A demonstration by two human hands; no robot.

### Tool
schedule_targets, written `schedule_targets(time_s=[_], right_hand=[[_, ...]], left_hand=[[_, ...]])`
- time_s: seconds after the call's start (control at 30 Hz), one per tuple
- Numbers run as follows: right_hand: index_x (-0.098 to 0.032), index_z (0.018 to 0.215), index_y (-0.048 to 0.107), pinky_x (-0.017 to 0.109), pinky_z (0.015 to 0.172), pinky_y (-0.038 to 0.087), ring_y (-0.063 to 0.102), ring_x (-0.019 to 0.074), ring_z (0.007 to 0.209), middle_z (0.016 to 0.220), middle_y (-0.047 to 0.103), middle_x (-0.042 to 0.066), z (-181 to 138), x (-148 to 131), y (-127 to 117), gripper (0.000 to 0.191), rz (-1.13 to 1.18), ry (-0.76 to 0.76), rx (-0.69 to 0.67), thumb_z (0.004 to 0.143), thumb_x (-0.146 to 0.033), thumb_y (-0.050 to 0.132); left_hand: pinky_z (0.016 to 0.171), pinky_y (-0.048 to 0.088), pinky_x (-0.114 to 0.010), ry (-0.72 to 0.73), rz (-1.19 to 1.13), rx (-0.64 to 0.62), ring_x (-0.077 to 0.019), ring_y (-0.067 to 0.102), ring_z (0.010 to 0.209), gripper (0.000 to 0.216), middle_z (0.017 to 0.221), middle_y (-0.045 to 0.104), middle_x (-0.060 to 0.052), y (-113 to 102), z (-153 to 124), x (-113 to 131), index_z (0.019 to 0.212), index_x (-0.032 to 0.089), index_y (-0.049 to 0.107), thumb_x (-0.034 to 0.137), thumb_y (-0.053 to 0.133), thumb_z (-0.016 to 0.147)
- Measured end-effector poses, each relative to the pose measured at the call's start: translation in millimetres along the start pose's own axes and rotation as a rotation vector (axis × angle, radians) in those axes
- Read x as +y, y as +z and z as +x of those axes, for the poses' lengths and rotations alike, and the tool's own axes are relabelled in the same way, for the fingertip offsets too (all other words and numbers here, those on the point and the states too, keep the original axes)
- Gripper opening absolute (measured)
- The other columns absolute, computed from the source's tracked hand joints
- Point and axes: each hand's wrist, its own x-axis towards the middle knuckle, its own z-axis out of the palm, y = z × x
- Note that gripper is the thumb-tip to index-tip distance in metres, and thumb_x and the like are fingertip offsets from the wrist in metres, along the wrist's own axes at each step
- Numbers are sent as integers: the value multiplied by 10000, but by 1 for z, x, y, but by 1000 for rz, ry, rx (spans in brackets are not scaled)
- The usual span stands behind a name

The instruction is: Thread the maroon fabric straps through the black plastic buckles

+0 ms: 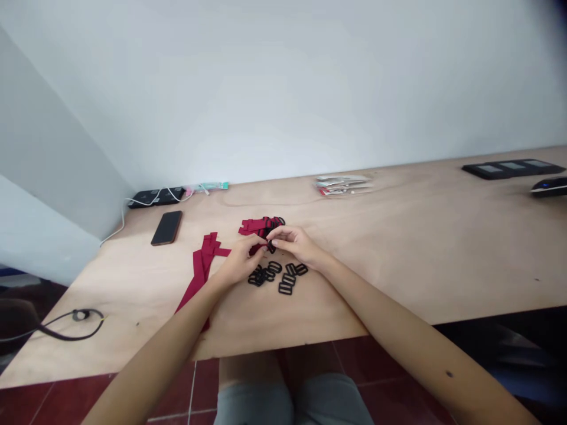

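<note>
left hand (pixel 239 260) and right hand (pixel 295 243) pinching small black plastic slider (pixel 270 248) at red fabric strap (pixel 254 227), above wooden surface (pixel 398 248); loose sliders (pixel 287 283) just below. loosened pinch could drop slider among them.

A plywood table (pixel 398 248) runs along a smooth white wall (pixel 283 82) and into the corner with a paler side wall (pixel 53 147) on the left. Below its front edge, dark red floor tiles (pixel 367 366) show pale grout lines.
</note>
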Motion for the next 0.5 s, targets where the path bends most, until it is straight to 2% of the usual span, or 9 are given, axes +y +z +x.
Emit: schedule_targets(time_s=[0.17, 0.3, 0.5], right_hand=[[-217, 1027, 793, 357, 900, 556, 701, 208, 946, 1020, 775, 54, 1, 0, 2, 281, -39, -18, 67, 831, -401, 872], [-217, 976, 775, 364, 882, 561, 696, 206, 904, 969, 764, 48, 0, -1, 3, 280, -53, -15, 93, 822, -425, 883], [-215, 963, 786, 375, 901, 552, 698, 213, 923, 972, 772, 52, 0, -1, 3, 279, -67, -29, 103, 813, -427, 885]], left_hand=[[869, 575, -358, -45, -49, 48, -231, 734, 931, 154, 1017, 802, -70, 4, 0, -3, 1014, 193, 754, 176, 610, 961], [801, 568, -333, -107, -123, 94, -216, 726, 873, 153, 974, 797, -64, 5, 1, -3, 1022, 183, 760, 248, 628, 983], [784, 558, -321, -129, -189, 76, -211, 716, 862, 177, 948, 787, -68, 7, 0, -6, 1007, 172, 760, 295, 634, 996]])
